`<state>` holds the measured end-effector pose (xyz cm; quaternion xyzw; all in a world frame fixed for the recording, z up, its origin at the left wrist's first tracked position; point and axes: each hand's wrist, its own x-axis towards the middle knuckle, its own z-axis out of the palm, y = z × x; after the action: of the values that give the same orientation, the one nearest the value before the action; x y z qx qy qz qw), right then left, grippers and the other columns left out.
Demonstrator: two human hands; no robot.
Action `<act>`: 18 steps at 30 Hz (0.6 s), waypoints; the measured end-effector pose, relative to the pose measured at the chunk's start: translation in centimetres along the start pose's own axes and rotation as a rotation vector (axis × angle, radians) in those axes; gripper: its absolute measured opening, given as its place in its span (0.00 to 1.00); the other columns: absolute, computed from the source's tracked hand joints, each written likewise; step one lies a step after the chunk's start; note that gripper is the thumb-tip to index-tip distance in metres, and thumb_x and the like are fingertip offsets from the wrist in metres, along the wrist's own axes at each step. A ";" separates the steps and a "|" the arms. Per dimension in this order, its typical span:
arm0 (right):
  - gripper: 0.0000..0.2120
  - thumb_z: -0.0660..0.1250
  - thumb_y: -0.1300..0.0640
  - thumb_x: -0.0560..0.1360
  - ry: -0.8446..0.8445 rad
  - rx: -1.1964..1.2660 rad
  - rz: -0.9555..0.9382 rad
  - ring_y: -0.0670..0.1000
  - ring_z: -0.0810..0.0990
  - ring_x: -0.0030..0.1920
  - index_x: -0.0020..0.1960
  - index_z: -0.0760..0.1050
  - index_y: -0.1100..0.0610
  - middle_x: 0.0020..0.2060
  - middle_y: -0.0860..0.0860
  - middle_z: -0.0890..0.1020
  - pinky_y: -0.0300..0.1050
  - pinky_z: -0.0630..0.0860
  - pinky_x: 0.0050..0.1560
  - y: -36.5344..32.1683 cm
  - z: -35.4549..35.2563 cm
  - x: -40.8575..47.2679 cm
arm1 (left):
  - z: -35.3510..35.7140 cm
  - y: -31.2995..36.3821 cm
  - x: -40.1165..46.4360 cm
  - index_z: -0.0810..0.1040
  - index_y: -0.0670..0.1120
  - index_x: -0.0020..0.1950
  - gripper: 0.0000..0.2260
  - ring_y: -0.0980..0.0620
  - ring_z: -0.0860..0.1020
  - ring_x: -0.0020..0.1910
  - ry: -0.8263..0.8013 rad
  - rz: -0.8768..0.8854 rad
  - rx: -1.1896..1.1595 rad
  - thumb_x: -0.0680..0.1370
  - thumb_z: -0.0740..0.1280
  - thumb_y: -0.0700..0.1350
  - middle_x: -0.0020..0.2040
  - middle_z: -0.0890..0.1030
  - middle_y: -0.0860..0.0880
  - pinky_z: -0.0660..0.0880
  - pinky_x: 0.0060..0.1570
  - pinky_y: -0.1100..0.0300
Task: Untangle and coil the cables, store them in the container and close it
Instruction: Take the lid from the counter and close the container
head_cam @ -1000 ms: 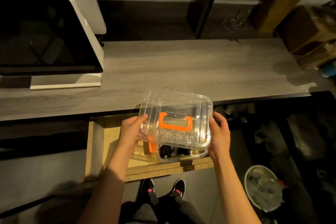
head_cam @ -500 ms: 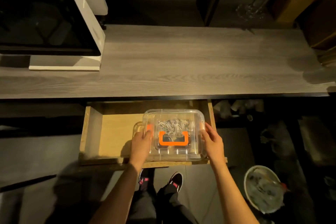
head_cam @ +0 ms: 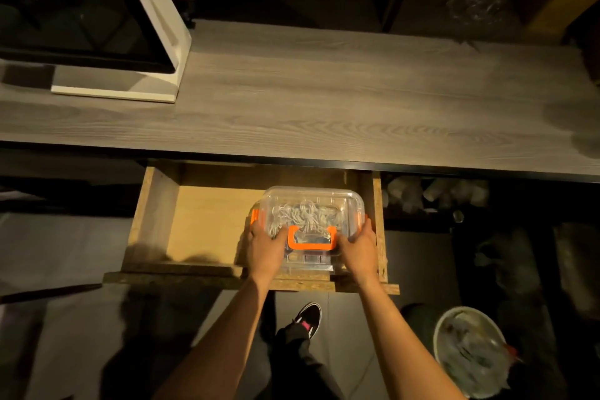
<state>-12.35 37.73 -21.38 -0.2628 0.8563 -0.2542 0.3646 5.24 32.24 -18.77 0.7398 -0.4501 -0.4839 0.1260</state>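
Lowered from above the desk edge, the clear container (head_cam: 308, 227) now sits in the right half of the open wooden drawer (head_cam: 201, 221), the left hand (head_cam: 264, 248) and right hand (head_cam: 357, 252) curled round its near corners. White cables (head_cam: 302, 216) lie tangled under the lid with its orange handle (head_cam: 311, 239); untangling looks not yet begun.

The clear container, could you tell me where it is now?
Head view: the clear container sits in the open drawer's right half, between left hand and right hand.
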 end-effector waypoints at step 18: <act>0.46 0.68 0.37 0.75 0.071 -0.224 -0.055 0.60 0.54 0.79 0.80 0.52 0.62 0.78 0.61 0.58 0.55 0.57 0.78 -1.0 2.5 0.4 | 0.5 -2.0 3.8 0.60 0.42 0.78 0.35 0.39 0.59 0.75 0.140 0.035 0.339 0.80 0.59 0.64 0.78 0.60 0.40 0.59 0.74 0.41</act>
<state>-10.36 36.14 -22.45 -0.3162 0.8843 -0.1760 0.2951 6.43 30.53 -22.53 0.7744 -0.5281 -0.3461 0.0389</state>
